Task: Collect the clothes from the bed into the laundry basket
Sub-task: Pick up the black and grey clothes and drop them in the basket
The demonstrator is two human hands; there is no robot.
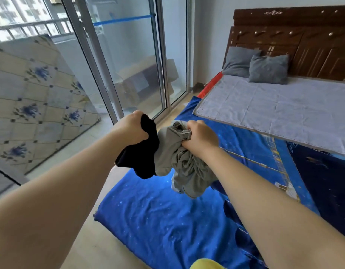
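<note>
My left hand (131,128) is closed on a bunched black garment (141,154) that hangs below my fist. Right beside it, my right hand (199,137) grips a crumpled grey garment (182,164), which droops over the bed's left edge. The two garments touch each other in the air. The bed (284,109) stretches to the right, covered by a grey sheet over a blue starry bedspread (167,220) that spills onto the floor. No laundry basket is in view.
Two grey pillows (264,68) lean against the dark wooden headboard (303,35). A floral mattress (31,98) leans at the left by the sliding glass door (129,61). Pale floor (86,249) runs along the bed's left side. A yellow object (204,265) peeks in at the bottom edge.
</note>
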